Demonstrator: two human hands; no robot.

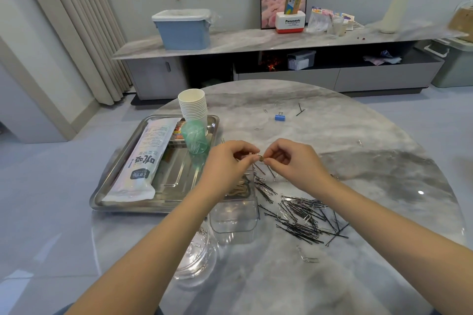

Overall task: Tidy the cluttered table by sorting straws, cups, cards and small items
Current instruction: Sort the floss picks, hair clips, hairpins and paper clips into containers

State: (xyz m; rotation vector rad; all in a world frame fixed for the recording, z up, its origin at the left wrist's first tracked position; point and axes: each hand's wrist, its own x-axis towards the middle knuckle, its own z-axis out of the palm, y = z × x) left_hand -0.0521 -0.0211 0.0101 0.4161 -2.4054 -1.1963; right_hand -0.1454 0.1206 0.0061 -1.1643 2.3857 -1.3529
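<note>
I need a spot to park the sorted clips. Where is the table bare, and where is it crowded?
Bare marble lies at the near edge of the table, in front of the hairpin pile, and across the far right beyond the blue binder clip. Crowded: the pile, the clear box, the glass bowl and the tray.

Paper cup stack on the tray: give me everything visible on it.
The paper cup stack is a nested column of white cups that look like paper, with about ten rolled rims showing, mouths up. It stands upright at the far corner of the steel tray. A translucent green cup sits right in front, overlapping its base.
</note>
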